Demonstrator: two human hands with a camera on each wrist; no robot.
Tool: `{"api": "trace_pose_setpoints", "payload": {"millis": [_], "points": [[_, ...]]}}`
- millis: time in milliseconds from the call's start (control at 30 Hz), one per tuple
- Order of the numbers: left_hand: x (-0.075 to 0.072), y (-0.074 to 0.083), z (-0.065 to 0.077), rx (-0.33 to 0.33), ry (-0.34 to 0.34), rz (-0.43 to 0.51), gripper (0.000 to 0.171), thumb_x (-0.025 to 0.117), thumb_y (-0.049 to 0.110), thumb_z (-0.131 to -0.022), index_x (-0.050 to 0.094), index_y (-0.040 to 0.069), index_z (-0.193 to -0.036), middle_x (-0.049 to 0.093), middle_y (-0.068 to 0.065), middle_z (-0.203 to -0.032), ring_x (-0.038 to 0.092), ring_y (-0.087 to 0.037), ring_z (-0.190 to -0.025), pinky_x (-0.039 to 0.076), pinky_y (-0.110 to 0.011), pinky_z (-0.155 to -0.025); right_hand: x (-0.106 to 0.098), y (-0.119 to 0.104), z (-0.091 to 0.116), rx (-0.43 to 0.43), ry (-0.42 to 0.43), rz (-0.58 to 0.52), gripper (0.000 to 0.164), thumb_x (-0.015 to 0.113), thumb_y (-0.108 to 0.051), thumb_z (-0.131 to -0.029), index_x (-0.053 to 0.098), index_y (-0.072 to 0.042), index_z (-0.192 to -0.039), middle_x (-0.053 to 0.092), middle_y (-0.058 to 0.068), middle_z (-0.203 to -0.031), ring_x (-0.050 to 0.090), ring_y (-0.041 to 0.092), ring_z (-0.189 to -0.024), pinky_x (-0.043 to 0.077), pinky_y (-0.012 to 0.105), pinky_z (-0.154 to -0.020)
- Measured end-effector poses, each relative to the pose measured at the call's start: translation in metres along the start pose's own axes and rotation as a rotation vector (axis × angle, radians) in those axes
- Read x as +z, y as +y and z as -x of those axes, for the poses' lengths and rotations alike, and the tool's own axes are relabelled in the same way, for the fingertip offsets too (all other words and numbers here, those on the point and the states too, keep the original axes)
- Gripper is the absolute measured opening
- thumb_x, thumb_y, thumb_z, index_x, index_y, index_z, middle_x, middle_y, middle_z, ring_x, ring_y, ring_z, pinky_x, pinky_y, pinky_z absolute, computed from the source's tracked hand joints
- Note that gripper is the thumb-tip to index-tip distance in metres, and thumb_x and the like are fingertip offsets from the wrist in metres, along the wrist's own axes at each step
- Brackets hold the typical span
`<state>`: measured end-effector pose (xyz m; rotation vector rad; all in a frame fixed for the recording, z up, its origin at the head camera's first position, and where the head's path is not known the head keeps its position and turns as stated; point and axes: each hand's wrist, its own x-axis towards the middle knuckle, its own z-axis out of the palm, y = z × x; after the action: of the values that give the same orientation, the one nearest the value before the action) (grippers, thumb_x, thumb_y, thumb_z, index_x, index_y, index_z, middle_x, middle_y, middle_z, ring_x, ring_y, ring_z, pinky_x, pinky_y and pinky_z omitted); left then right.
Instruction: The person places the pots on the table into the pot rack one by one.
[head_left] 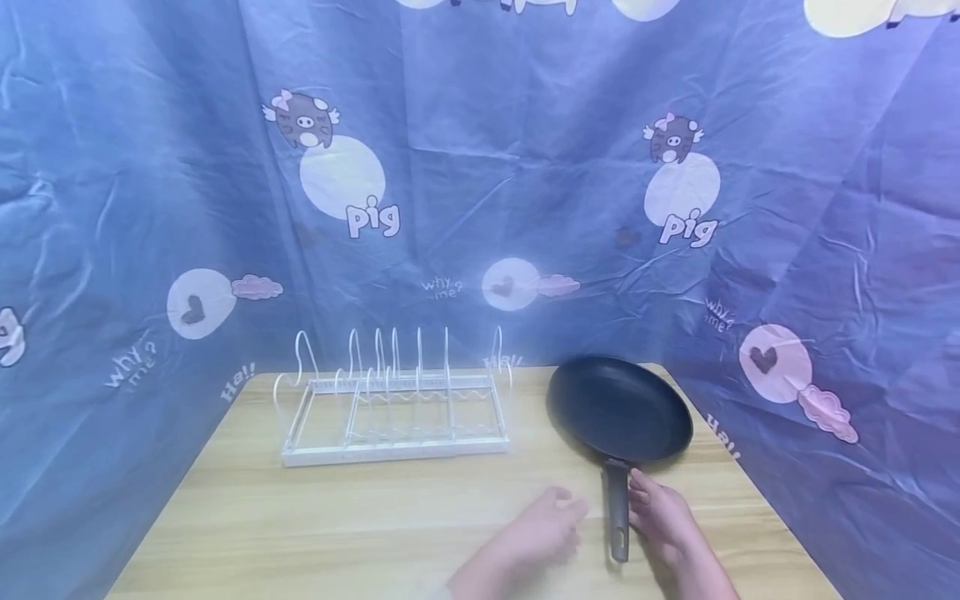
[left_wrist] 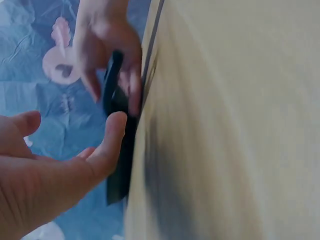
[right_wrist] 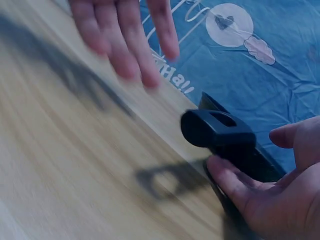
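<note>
A black frying pan rests on the right part of the table, its dark handle pointing toward me. Close along the handle's right side is my right hand; its digits spread beside the handle in the right wrist view, without curling round it. Whether they touch it, I cannot tell. Left of the handle, my left hand hovers apart from it, blurred, with loosely bent fingers and nothing held. The left wrist view shows its thumb in front of the handle.
A white wire rack with upright loops stands at the back left of the wooden table. Blue cloth printed with pigs and words hangs behind the table and along both sides.
</note>
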<state>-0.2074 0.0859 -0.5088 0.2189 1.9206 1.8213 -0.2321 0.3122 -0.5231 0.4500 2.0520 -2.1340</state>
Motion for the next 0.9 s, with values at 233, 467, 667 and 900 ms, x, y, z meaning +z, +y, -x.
{"api": "trace_pose_setpoints", "payload": {"millis": [233,467,667,900], "points": [[0.02,-0.014,-0.011,-0.014,-0.305,0.207,0.032,0.057,0.026,-0.101,0.06,-0.002,-0.116,0.069,-0.011,-0.105,0.069,-0.027,-0.103,0.06,-0.047,-0.093,0.002,0.003,-0.008,0.104,-0.251,-0.426,0.03,0.042,-0.025,-0.109,0.059,-0.003,-0.119,0.073,0.005,-0.105,0.071,0.015,-0.102,0.056,0.029,-0.101],[0.029,-0.015,-0.015,-0.012,-0.339,0.311,0.025,0.054,0.012,-0.101,0.06,-0.005,-0.119,0.065,-0.001,-0.101,0.066,-0.013,-0.096,0.056,-0.044,-0.103,-0.008,0.014,-0.018,0.216,-0.717,-0.76,0.039,0.025,-0.028,-0.112,0.058,-0.011,-0.122,0.072,-0.002,-0.12,0.067,0.006,-0.113,0.043,0.014,-0.111],[0.034,-0.016,-0.021,-0.008,-0.213,0.352,0.021,0.06,0.013,-0.098,0.063,0.0,-0.114,0.067,-0.001,-0.097,0.065,-0.009,-0.084,0.061,-0.034,-0.091,-0.004,0.017,-0.021,0.254,-0.853,-0.892,0.05,0.018,-0.032,-0.112,0.06,-0.01,-0.126,0.071,-0.003,-0.125,0.066,0.005,-0.118,0.038,0.01,-0.112],[0.04,-0.008,-0.022,0.014,-0.098,0.363,0.021,0.062,0.005,-0.094,0.068,-0.002,-0.112,0.07,-0.002,-0.084,0.066,-0.009,-0.076,0.063,-0.03,-0.083,0.0,0.016,-0.022,0.261,-0.943,-1.002,0.059,0.013,-0.039,-0.111,0.061,-0.011,-0.129,0.071,-0.001,-0.128,0.064,0.006,-0.122,0.034,0.009,-0.115]]}}
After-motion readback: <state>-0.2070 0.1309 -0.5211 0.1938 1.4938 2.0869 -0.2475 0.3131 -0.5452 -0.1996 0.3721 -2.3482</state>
